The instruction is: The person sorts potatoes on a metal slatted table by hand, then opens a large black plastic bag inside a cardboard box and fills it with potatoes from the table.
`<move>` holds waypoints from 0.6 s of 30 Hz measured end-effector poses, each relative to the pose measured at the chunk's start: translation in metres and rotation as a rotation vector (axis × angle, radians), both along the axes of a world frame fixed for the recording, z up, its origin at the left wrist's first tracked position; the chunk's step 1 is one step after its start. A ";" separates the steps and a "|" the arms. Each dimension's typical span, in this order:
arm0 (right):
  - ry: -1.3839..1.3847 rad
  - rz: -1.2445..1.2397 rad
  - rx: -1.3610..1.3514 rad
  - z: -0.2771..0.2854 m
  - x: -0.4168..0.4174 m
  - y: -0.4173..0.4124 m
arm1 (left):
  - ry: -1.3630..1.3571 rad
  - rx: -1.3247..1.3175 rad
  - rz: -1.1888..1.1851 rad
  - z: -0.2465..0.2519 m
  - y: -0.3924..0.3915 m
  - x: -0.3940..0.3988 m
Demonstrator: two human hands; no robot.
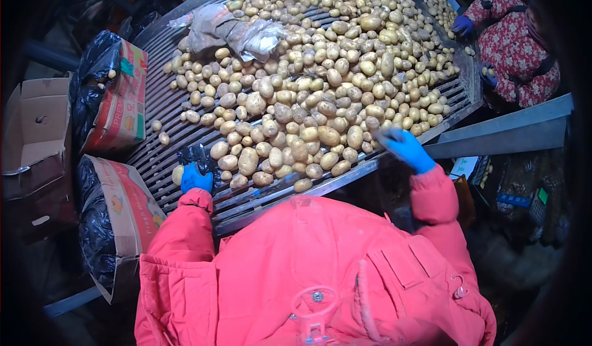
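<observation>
A large heap of potatoes (328, 135) lies on a slatted metal table (159, 75) in front of me. My left hand (197, 178), in a blue glove, is at the near left of the slats, closed around a potato (177, 175). Crumpled black plastic (198, 154) lies against its far side. At the table's near right edge is my right hand (409, 149), also blue-gloved, reaching over the heap's border. Its fingertips are blurred and dark, so whether they grip anything cannot be told.
Two printed cardboard boxes lined with black plastic, a far one (134, 96) and a nearer one (125, 198), stand along the left. Beyond them is a plain cardboard box (44, 114). A grey plastic sack (231, 31) lies on the potatoes. Another person's gloved hand (462, 24) works at right.
</observation>
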State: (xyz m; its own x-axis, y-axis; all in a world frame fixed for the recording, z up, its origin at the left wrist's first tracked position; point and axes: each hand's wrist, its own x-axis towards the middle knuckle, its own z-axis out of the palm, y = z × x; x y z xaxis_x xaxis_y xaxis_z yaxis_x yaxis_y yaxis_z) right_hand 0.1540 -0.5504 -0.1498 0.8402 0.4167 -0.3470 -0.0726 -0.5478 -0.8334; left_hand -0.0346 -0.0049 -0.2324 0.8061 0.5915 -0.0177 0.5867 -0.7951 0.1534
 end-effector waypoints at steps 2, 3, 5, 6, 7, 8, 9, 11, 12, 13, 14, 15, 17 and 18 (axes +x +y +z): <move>-0.286 -0.077 0.084 -0.007 0.031 0.056 | -0.036 0.034 -0.046 -0.010 0.007 0.002; -0.327 -0.134 0.130 -0.018 0.049 0.079 | -0.053 0.055 -0.071 -0.014 0.009 0.005; -0.428 -0.085 -0.013 -0.046 0.085 0.112 | -0.008 0.038 -0.064 -0.004 0.003 0.012; -0.349 -0.029 -0.094 -0.050 0.094 0.130 | 0.020 0.028 -0.046 -0.001 0.001 0.010; -0.272 0.024 -0.176 -0.054 0.099 0.145 | 0.013 0.032 -0.035 -0.001 0.001 0.008; -0.274 0.038 -0.217 -0.057 0.099 0.153 | 0.006 0.037 -0.027 -0.002 0.000 0.006; -0.277 0.055 -0.260 -0.053 0.098 0.163 | -0.002 0.039 -0.017 -0.005 0.001 0.005; -0.321 0.086 -0.248 -0.058 0.093 0.170 | 0.017 0.030 0.006 -0.006 0.005 0.002; -0.363 0.098 -0.198 -0.070 0.091 0.162 | 0.019 0.014 0.010 -0.002 0.001 0.004; -0.406 0.114 -0.145 -0.080 0.093 0.153 | 0.020 0.001 0.018 0.000 -0.001 0.005; -0.210 0.152 0.007 -0.084 0.099 0.143 | 0.021 -0.002 0.015 -0.001 0.000 0.005; -0.103 0.153 0.068 -0.083 0.103 0.136 | 0.026 -0.004 0.013 -0.002 0.001 0.004; 0.116 0.152 0.191 -0.071 0.104 0.128 | 0.030 -0.012 0.015 -0.003 0.003 0.001; 0.189 0.157 0.278 -0.063 0.102 0.126 | 0.029 -0.020 0.017 -0.002 0.002 0.002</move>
